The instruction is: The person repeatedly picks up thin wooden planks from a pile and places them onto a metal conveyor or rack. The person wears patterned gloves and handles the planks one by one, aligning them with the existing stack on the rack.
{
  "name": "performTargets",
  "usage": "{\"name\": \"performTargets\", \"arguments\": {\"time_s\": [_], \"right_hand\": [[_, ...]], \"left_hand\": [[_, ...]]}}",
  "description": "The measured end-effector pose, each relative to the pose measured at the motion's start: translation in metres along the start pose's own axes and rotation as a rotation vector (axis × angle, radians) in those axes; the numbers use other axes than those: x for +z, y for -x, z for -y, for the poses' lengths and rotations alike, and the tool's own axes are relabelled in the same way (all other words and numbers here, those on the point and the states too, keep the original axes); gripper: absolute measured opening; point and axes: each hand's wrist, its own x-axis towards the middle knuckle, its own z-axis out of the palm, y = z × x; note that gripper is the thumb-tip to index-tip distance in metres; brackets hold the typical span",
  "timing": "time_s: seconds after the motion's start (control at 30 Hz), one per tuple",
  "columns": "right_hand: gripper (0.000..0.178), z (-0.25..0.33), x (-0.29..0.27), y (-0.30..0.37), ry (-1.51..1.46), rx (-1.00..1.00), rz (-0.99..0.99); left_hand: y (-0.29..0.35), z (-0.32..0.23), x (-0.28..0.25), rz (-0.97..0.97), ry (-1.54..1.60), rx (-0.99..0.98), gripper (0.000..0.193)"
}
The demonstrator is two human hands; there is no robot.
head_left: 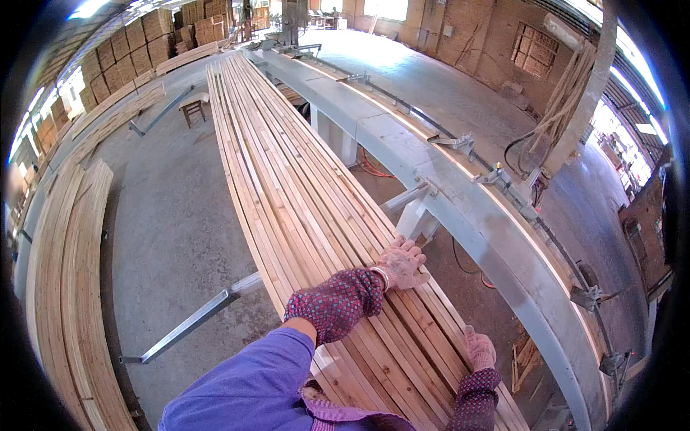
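Note:
A long layer of pale wooden strips (316, 230) runs from below me into the distance, laid side by side. My left hand (401, 264), in a pinkish work glove, reaches across the layer. Its fingers bend over the right-hand edge, closed on the outermost strip as far as I can see. Nearer to me, my right hand (480, 350) grips that same edge, thumb up on top and the other fingers mostly hidden. Dark patterned oversleeves cover both forearms.
Along the right runs a long grey metal beam (460, 208) with clamps (460, 144) along it. Metal support arms (190, 327) stick out leftward beneath the strips. More boards (68, 287) lie at the left. A small stool (192, 109) and stacked timber (136, 43) stand farther back.

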Motion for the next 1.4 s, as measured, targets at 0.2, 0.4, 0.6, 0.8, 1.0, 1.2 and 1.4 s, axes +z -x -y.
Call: {"name": "performTargets", "arguments": {"time_s": [0.2,0.4,0.6,0.8,1.0,1.2,1.4], "right_hand": [[0.088,0.008,-0.006,0.006,-0.029,-0.009,0.027],[0.086,0.009,-0.007,0.006,-0.032,0.005,0.018],[0.081,0.017,-0.019,0.006,0.052,0.066,0.151],[0.080,0.004,-0.007,0.003,-0.012,0.014,0.021],[0.073,0.005,0.001,0.006,-0.008,-0.057,-0.009],[0.052,-0.027,-0.002,0.029,-0.095,-0.036,-0.176],[0.054,0.022,-0.047,0.045,-0.185,-0.107,-0.310]], "left_hand": [[0.001,0.002,0.001,0.000,-0.008,0.001,0.065],[-0.001,0.001,-0.001,0.010,0.004,0.004,0.062],[-0.002,-0.001,-0.001,0.010,-0.008,-0.001,0.062],[-0.001,-0.003,-0.002,0.029,0.006,-0.015,0.063],[0.006,-0.001,-0.007,0.043,0.011,-0.031,0.062],[-0.038,-0.033,0.003,0.051,0.090,0.076,0.056],[-0.026,-0.010,0.004,0.003,0.193,0.105,0.059]]}}
